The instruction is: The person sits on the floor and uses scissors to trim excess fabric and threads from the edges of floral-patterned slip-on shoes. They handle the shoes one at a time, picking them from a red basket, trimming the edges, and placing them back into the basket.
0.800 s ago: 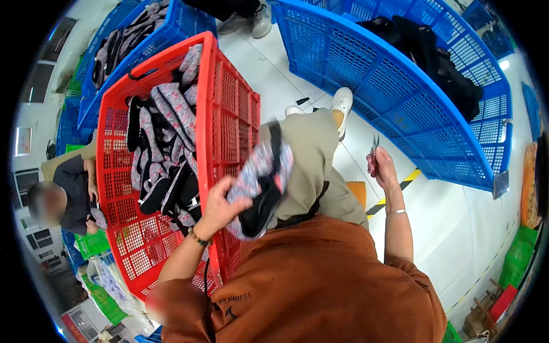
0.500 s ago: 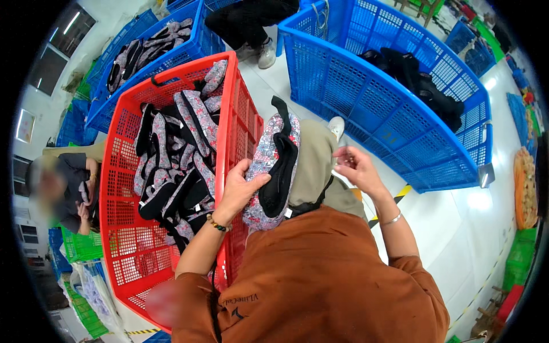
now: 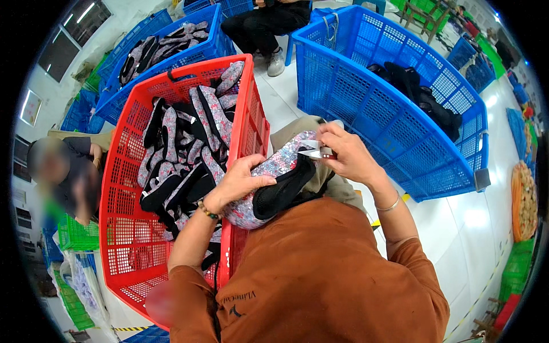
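Note:
My left hand (image 3: 245, 182) grips a padded floral fabric piece (image 3: 243, 211) with a black side and a curved, elongated shape; its exact kind is unclear. It lies slantwise over my lap, beside the red crate. In my right hand (image 3: 350, 150) is a small pair of scissors (image 3: 311, 150) with silver blades and a bit of red near the fingers. The blades are at the piece's far end, close to its black edge. My fingers partly hide the scissors' handle.
A red crate (image 3: 242, 143) on my left holds several similar floral pieces (image 3: 211, 114). At the right stands a large blue crate (image 3: 366, 108) with black items inside. Another blue crate (image 3: 194, 57) is at the far left. A person sits beyond, another at the left.
The floral piece has tilted, its far end swinging right. My right hand has moved left to that end, where scissors now show in it. The view has shifted slightly.

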The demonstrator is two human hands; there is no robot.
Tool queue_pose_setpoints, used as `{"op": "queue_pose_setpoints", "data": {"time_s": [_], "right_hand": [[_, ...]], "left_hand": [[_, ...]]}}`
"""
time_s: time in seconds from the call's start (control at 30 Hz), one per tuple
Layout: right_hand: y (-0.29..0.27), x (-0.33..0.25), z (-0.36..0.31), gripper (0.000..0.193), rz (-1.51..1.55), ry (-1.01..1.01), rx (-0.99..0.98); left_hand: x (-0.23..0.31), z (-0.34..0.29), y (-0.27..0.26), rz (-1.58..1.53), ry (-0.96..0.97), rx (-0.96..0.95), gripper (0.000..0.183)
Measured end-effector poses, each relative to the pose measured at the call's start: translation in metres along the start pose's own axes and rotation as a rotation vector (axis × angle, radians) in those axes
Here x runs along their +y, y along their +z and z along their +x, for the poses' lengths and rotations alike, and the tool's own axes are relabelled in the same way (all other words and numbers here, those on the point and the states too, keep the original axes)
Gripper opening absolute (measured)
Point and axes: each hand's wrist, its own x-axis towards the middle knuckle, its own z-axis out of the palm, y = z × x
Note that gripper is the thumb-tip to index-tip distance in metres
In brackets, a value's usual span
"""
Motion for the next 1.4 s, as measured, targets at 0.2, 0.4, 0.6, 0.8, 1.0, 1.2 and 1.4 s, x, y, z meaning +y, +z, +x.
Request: {"op": "queue_pose_setpoints", "data": {"time_s": [0.2, 0.4, 0.6, 0.8, 1.0, 1.2, 1.4], "right_hand": [[0.003, -0.011, -0.035, 0.016, 0.362, 0.229, -0.189], [0.049, -0.014, -0.049, 0.019, 1.156, 0.768, -0.071], [0.057, -0.014, -0.051, 0.019, 1.289, 0.733, -0.106], [0.059, -0.028, -0.042, 0.019, 1.391, 0.677, -0.086], [0.006, -0.070, -0.043, 0.018, 1.201, 0.571, -0.330], [0.014, -0.062, -0.053, 0.015, 1.330, 0.592, -0.243], [0.004, -0.071, -0.036, 0.015, 1.498, 0.468, -0.196]], "left_hand": [[0.041, 0.045, -0.040, 0.641, 0.439, 0.021, 0.034], [0.052, 0.058, -0.001, 0.535, 0.564, 0.254, 0.017], [0.018, 0.026, 0.044, 0.416, 0.561, 0.153, 0.030], [0.013, 0.017, 0.044, 0.378, 0.492, 0.148, 0.020], [0.049, -0.010, 0.004, 0.127, 0.297, -0.241, 0.018], [0.025, -0.022, 0.018, 0.063, 0.242, -0.364, 0.019], [0.038, -0.023, 0.011, 0.117, 0.419, -0.453, 0.018]]}}
